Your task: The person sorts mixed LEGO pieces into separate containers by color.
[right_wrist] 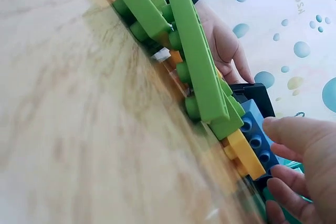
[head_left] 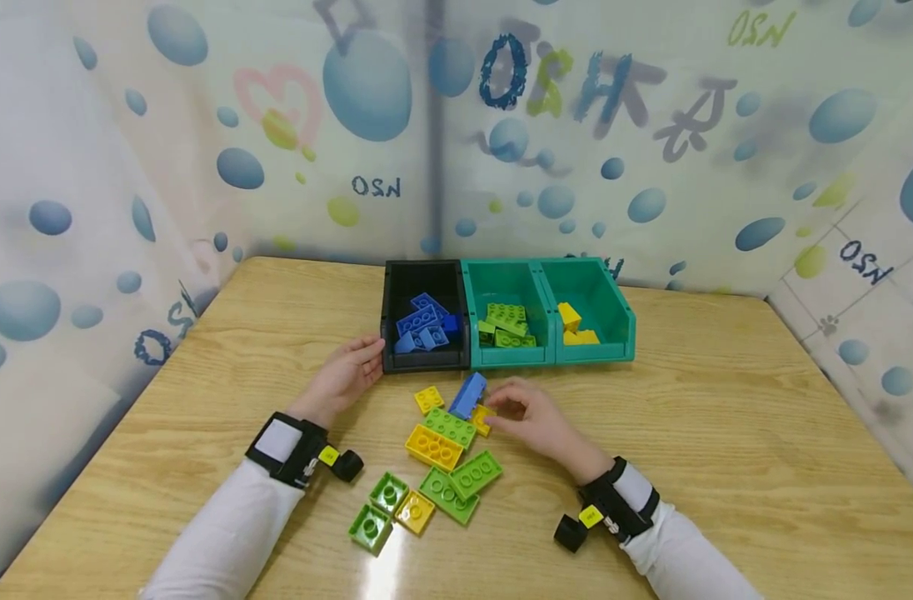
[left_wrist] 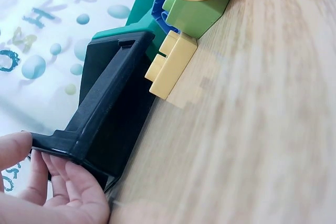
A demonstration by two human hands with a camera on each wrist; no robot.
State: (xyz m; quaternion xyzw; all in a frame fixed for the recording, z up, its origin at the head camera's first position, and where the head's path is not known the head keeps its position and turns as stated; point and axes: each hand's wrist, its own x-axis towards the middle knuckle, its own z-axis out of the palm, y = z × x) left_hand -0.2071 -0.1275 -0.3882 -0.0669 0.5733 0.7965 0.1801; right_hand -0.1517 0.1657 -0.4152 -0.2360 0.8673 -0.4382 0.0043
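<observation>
At the front left corner of the black bin [head_left: 425, 362], my left hand [head_left: 346, 377] grips the rim; in the left wrist view, the thumb lies on one side of the edge and the fingers [left_wrist: 79, 182] on the other. Several blue bricks [head_left: 419, 319] lie inside that bin. My right hand [head_left: 535, 418] hovers beside a blue brick [head_left: 467, 396] and a small yellow brick [head_left: 482, 419], its thumb and fingers apart with nothing between them. In the right wrist view, the thumb overlaps the edge of the blue brick [right_wrist: 256, 136].
Two joined green bins [head_left: 512, 357] stand right of the black one, holding green bricks [head_left: 507, 321] and yellow bricks [head_left: 576, 336]. Loose green and yellow bricks [head_left: 434, 447] lie between my forearms, some stacked across others. A patterned curtain [head_left: 456, 167] backs the wooden table [head_left: 726, 433].
</observation>
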